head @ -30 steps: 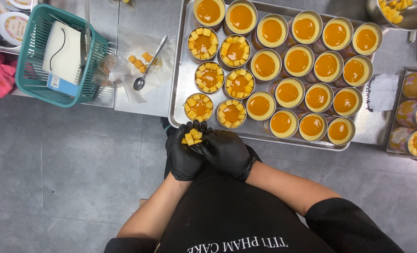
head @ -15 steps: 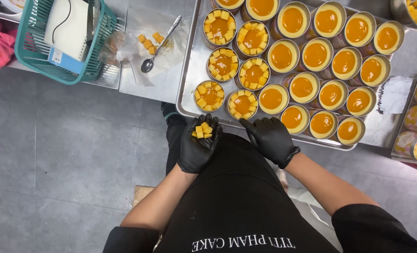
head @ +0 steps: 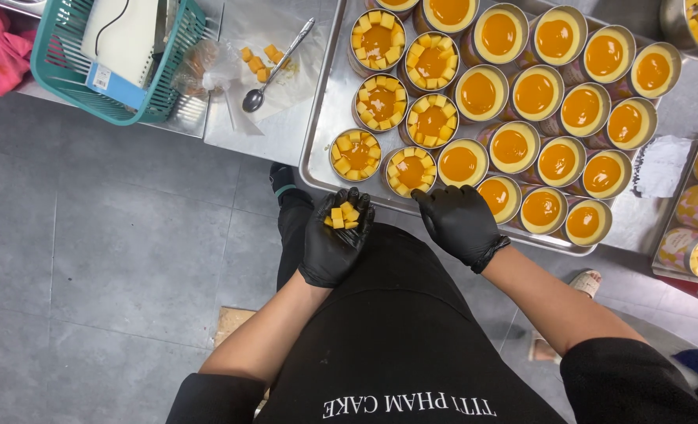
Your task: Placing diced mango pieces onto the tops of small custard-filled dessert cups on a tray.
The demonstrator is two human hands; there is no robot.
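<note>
— Status of the hands?

— Left hand, black-gloved, sits at centre frame, palm up and cupped, cradling a small heap of mango cubes. Right hand is open, fingers spread, holding nothing; it hovers just below the steel tray.

— Change since the earlier views?

— A second ago both hands were together over the cubes. The right has since parted and moved right, toward the near row.

— Meaning?

— Judged only: the nearest untopped cup, just right of the cube-ringed cups, appears next for garnish.

— Surroundings?

— Spoon and loose cubes on plastic upper centre; teal basket upper left.
</note>
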